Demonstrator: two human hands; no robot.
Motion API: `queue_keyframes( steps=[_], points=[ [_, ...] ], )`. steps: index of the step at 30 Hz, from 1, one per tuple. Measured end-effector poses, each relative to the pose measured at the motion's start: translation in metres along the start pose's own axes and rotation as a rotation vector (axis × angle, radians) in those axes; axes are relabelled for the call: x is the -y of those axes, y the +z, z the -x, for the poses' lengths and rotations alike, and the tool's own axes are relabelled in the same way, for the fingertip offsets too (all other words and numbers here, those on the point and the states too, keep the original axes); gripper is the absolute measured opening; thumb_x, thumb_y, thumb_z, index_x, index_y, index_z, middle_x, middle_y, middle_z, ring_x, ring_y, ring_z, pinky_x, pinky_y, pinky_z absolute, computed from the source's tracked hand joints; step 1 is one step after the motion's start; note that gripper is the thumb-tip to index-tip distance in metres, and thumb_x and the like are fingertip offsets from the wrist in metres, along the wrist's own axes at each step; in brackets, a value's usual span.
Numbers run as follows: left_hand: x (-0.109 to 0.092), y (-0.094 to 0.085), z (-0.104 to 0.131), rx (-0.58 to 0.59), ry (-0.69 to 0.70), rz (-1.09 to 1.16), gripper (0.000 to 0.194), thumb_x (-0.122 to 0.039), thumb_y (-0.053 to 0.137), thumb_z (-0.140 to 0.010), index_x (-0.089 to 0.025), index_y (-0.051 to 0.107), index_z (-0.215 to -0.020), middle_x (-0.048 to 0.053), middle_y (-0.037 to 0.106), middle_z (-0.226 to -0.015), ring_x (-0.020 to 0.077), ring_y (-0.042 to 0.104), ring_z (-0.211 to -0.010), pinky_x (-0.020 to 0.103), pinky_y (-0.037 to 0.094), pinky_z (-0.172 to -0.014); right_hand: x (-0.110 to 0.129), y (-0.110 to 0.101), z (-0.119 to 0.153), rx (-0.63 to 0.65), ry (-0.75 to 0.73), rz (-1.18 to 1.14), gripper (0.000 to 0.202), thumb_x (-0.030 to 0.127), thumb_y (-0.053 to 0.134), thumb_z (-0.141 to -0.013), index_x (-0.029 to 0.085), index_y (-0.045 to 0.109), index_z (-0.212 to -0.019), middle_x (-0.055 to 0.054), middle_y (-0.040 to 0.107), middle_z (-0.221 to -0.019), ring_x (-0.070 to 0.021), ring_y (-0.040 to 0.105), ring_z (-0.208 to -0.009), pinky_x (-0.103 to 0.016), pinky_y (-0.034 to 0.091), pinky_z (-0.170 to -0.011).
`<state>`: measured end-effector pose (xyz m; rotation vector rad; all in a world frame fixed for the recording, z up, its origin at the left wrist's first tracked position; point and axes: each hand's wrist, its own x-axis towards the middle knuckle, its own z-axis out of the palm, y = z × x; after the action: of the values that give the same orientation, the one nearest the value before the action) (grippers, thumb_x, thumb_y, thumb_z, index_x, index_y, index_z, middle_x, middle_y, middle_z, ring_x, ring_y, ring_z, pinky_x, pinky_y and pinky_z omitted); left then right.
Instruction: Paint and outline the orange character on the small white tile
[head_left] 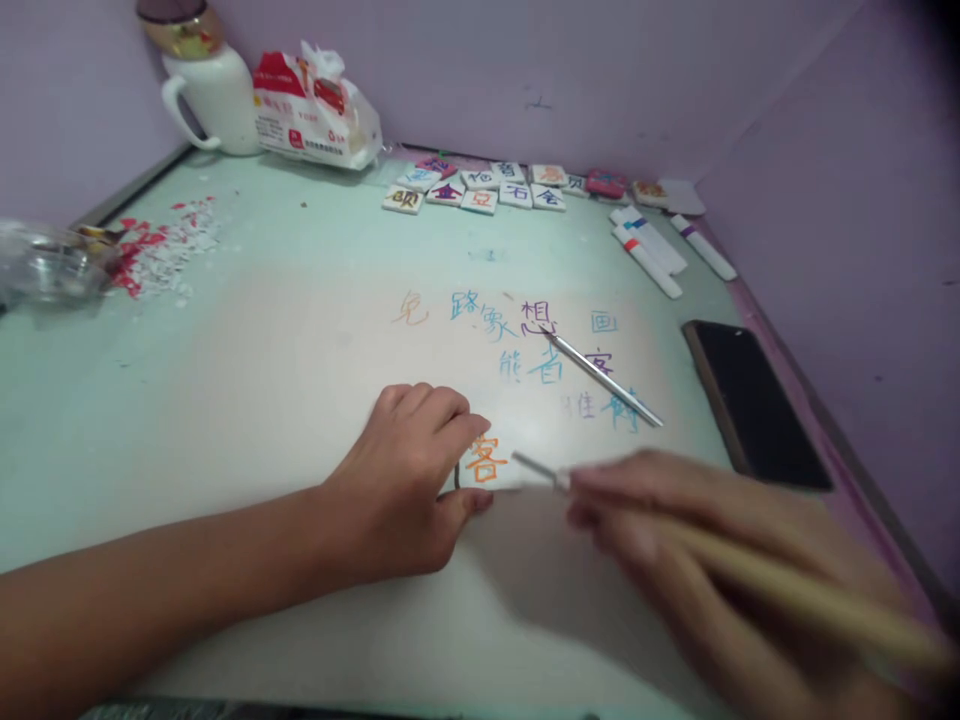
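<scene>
My left hand [420,470] holds a small white tile [486,460] with an orange character between thumb and fingers, on the pale board [315,370]. My right hand [712,540] is closed on a wooden-handled tool [795,580], blurred by motion. The tool's thin metal tip [534,467] points at the tile from its right side; whether it touches is hard to tell. Beyond the tile lies a silver pen-like tool [604,378], across characters written on the board in orange, blue and purple.
A dark phone [757,405] lies at the right, near several white markers [646,262]. Several character tiles [480,200] line the back edge. A white mug [225,100], a tissue pack [311,115], red and white scraps [161,250] and a plastic bag [56,265] are at the left.
</scene>
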<state>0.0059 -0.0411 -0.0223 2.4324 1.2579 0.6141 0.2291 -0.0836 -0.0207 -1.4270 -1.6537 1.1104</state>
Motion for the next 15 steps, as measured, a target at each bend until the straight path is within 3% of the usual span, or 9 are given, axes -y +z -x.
queue_keyframes(
  steps=[2, 5, 15],
  points=[
    [0.0, -0.001, -0.001, 0.001, -0.002, 0.015, 0.029, -0.02, 0.061, -0.075, -0.011, 0.057, -0.102, 0.012, 0.056, -0.098, 0.0272, 0.05, -0.091, 0.045, 0.037, -0.08, 0.013, -0.004, -0.035, -0.077, 0.022, -0.179, 0.011, 0.037, 0.064, -0.081, 0.027, 0.065, -0.086, -0.003, 0.064, -0.072, -0.0176, 0.057, -0.059, -0.029, 0.043, -0.05],
    [-0.001, -0.001, -0.001, 0.005, 0.006, 0.039, 0.03, -0.017, 0.06, -0.074, -0.011, 0.056, -0.103, 0.012, 0.056, -0.099, 0.0266, 0.049, -0.091, 0.045, 0.037, -0.081, 0.013, 0.001, -0.056, -0.069, 0.087, -0.425, 0.019, 0.04, 0.064, -0.081, 0.022, 0.06, -0.078, 0.001, 0.055, -0.057, -0.0128, 0.047, -0.048, -0.025, 0.034, -0.043],
    [0.002, -0.001, -0.001, 0.025, 0.012, 0.057, 0.031, -0.017, 0.057, -0.076, -0.014, 0.054, -0.107, 0.01, 0.054, -0.101, 0.0257, 0.049, -0.093, 0.045, 0.036, -0.084, 0.011, 0.007, -0.042, -0.051, 0.089, -0.201, 0.019, 0.039, 0.063, -0.08, 0.022, 0.062, -0.07, 0.003, 0.05, -0.05, -0.0113, 0.042, -0.045, -0.024, 0.031, -0.041]
  ],
)
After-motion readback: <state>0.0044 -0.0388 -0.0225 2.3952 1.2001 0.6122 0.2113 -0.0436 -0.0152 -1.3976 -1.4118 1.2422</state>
